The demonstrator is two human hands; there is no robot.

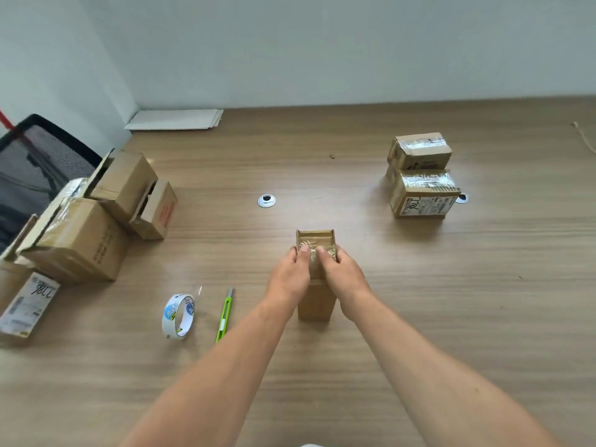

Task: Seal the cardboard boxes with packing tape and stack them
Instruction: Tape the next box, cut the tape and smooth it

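Observation:
A small tall cardboard box [316, 300] stands upright on the wooden table [451, 301] in front of me. My left hand [290, 274] and my right hand [343, 272] grip its top from either side, with both thumbs pressing clear tape onto the top face. A roll of packing tape [178, 315] stands on edge to the left. Beside it lies a green utility knife [224, 316]. Two taped boxes [421, 175] sit stacked at the back right.
Several unsealed cardboard boxes [96, 217] crowd the table's left edge, one labelled box [27, 304] nearest me. A black mesh chair [35, 162] stands behind them. Flat white sheets [175, 119] lie by the wall. A metal cable grommet [266, 200] sits mid-table.

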